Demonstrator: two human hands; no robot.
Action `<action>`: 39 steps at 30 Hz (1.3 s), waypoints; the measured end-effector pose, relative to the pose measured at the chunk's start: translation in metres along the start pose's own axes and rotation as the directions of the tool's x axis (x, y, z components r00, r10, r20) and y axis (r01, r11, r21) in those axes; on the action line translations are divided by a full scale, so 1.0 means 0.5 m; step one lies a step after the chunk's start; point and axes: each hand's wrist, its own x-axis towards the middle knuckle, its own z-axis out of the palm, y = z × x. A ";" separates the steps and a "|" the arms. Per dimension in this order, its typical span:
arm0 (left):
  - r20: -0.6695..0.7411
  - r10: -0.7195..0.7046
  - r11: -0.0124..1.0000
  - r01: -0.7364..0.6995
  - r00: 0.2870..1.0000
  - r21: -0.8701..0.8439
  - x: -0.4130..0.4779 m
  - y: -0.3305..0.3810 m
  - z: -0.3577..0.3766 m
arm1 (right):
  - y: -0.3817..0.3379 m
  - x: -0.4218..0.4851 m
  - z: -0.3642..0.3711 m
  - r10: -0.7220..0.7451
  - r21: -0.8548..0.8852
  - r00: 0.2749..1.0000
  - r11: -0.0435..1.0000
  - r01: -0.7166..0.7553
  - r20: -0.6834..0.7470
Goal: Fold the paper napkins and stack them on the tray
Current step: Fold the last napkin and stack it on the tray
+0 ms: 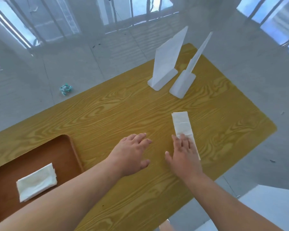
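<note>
On the wooden table (117, 110), a long narrow white napkin strip (182, 124) lies flat.

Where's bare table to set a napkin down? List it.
Widest patch: the table between the tray and the two white stands, ahead of the left hand. More beyond the napkin strip. Crowded: under the right hand and the tray's folded napkin.

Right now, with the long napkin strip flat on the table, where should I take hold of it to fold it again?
Take the free far end of the napkin strip, pinching its short edge from above. The right hand already presses the near end flat, so the far half lies uncovered. The left hand, open over the table, could probably reach it.
</note>
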 end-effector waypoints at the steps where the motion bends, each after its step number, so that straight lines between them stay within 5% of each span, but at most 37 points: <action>1: -0.009 0.000 1.000 0.000 1.000 0.008 0.001 0.001 0.002 | -0.013 -0.002 0.005 -0.064 0.004 0.998 0.998 0.064 0.021; 7: -0.070 -0.130 0.991 0.132 0.989 0.026 -0.037 -0.062 0.012 | -0.123 -0.021 0.040 -0.506 0.111 0.851 0.862 0.494 0.138; 10: -0.043 -0.198 0.978 0.200 0.979 0.051 -0.075 -0.113 0.020 | -0.177 -0.018 0.054 -0.609 0.167 0.771 0.793 0.587 0.184; 17: -0.002 -0.295 0.950 0.293 0.956 0.111 -0.132 -0.176 0.034 | -0.200 -0.027 0.060 -0.523 0.121 0.852 0.847 0.517 0.022; 24: -0.023 -0.363 0.929 0.364 0.931 0.065 -0.112 -0.178 0.031 | -0.191 0.000 0.057 -0.557 0.210 0.825 0.821 0.531 0.091; 32: 0.037 -0.417 0.889 0.416 0.908 -0.190 -0.076 -0.164 0.042 | -0.202 -0.003 0.055 -0.524 0.299 0.846 0.826 0.478 0.097; 36: 0.162 -0.493 0.681 0.495 0.855 -0.540 -0.070 -0.160 0.033 | -0.188 -0.019 0.059 -0.372 0.334 0.913 0.850 0.407 -0.165; 39: 0.282 -0.479 0.341 0.472 0.831 -0.813 -0.078 -0.160 0.017 | -0.188 -0.023 0.046 -0.117 0.542 0.989 0.828 0.147 -0.090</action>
